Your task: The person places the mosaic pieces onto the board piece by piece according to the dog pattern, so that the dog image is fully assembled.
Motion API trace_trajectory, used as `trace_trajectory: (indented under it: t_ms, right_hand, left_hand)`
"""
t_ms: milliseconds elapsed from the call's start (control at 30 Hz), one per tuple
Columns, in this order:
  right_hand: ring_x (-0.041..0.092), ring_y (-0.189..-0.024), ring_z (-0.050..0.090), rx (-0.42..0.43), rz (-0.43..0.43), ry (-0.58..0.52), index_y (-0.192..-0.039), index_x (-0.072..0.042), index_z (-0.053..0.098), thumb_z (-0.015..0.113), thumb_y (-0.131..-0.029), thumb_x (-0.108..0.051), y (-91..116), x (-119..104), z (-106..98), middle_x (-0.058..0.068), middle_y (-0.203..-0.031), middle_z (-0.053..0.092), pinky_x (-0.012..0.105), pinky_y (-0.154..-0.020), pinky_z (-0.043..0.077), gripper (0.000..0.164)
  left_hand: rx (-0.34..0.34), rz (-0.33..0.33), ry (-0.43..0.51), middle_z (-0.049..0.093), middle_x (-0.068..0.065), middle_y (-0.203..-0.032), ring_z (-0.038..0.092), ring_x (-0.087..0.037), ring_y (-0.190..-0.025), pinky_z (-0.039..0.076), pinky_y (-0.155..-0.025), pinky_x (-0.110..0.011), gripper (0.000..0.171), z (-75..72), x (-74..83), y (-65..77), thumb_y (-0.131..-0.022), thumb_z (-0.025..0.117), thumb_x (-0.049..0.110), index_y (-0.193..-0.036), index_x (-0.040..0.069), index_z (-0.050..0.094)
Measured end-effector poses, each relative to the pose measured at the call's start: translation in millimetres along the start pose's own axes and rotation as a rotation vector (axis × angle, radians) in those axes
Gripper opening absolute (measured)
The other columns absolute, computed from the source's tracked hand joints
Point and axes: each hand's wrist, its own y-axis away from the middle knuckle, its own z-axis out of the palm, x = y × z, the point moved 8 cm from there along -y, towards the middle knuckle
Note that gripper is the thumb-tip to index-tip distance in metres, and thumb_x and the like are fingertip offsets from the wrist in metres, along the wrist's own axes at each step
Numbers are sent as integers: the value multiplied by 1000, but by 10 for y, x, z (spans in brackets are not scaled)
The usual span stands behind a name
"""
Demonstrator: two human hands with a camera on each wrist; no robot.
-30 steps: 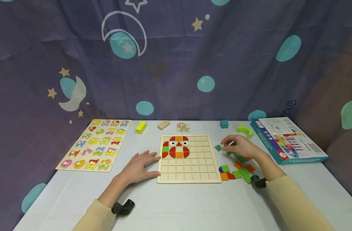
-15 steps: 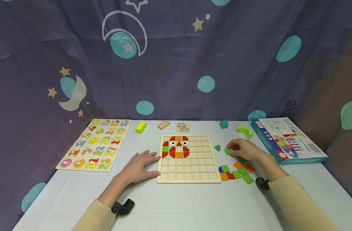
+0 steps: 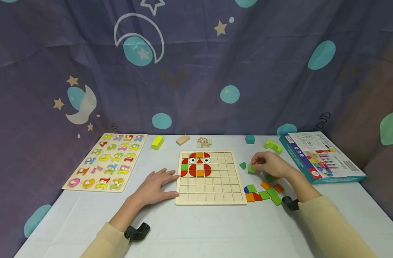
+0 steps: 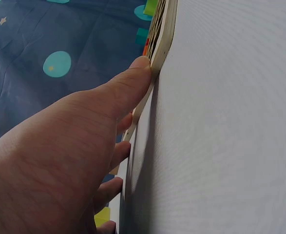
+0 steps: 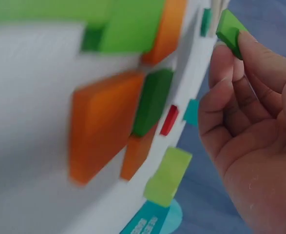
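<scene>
A light green square tile (image 3: 251, 168) is pinched between the thumb and fingers of my right hand (image 3: 270, 165), just right of the wooden grid board (image 3: 228, 186). In the right wrist view the same green tile (image 5: 232, 32) stands tilted at the fingertips. Red, orange and green pieces and two round eyes fill the board's upper left cells. My left hand (image 3: 157, 187) rests at the board's left edge with fingers spread. In the left wrist view its thumb (image 4: 135, 80) touches the board's rim. A dark green rounded piece (image 3: 243, 165) lies between board and right hand.
Several loose tiles lie right of the board, among them an orange tile (image 3: 250, 197) and a red piece (image 3: 257, 196). A number puzzle (image 3: 127, 179) lies left, a box (image 3: 338, 154) right. Blocks and a pattern card (image 3: 204, 142) line the back, before a curtain.
My right hand draws back from beside the dark green piece, then pinches the green tile and shifts it slightly left toward the board. My left hand stays in place.
</scene>
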Motion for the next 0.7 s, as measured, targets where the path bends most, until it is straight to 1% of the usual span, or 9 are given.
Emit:
trace_trajectory:
  t_ms: [133, 233, 333, 500, 700]
  right_hand:
    - [24, -83, 55, 11, -26, -47, -102, -7, 68, 71, -95, -15, -42, -117, 36, 5, -93, 61, 31, -72, 50, 11]
    - [24, -82, 55, 5, -33, -77, -101, -8, 69, 72, -95, -16, -95, -212, 96, 6, -94, 62, 34, -72, 50, 10]
    - [24, -81, 57, -2, -59, -99, -100, -7, 69, 72, -95, -14, -147, -335, 157, 6, -93, 62, 35, -72, 49, 9]
    - [24, -80, 59, -25, -108, -133, -100, -5, 67, 71, -95, -12, -214, -551, 281, 6, -93, 61, 34, -74, 49, 9]
    - [27, -76, 62, -61, -169, -173, -100, -2, 66, 70, -95, -7, -305, -810, 448, 7, -91, 62, 33, -71, 50, 7]
  left_hand:
    - [0, 1, 3, 49, -2, -152, 32, -33, -147, 16, -117, -62, 68, -2, -2, 1, -85, 74, 58, -141, 21, 62]
    - [0, 3, 9, 49, -3, -152, 32, -33, -147, 16, -117, -62, 68, -1, 1, 1, -85, 74, 58, -140, 21, 63]
    - [2, 4, 13, 49, -3, -152, 32, -33, -147, 16, -117, -62, 68, -2, 5, -1, -85, 75, 58, -140, 21, 63]
    - [1, 5, 17, 49, -3, -152, 32, -33, -146, 16, -117, -62, 67, -5, 12, -2, -85, 75, 57, -139, 20, 63]
    - [2, 5, 10, 50, -3, -152, 32, -33, -146, 16, -116, -63, 67, -8, 11, 1, -84, 76, 57, -140, 20, 63]
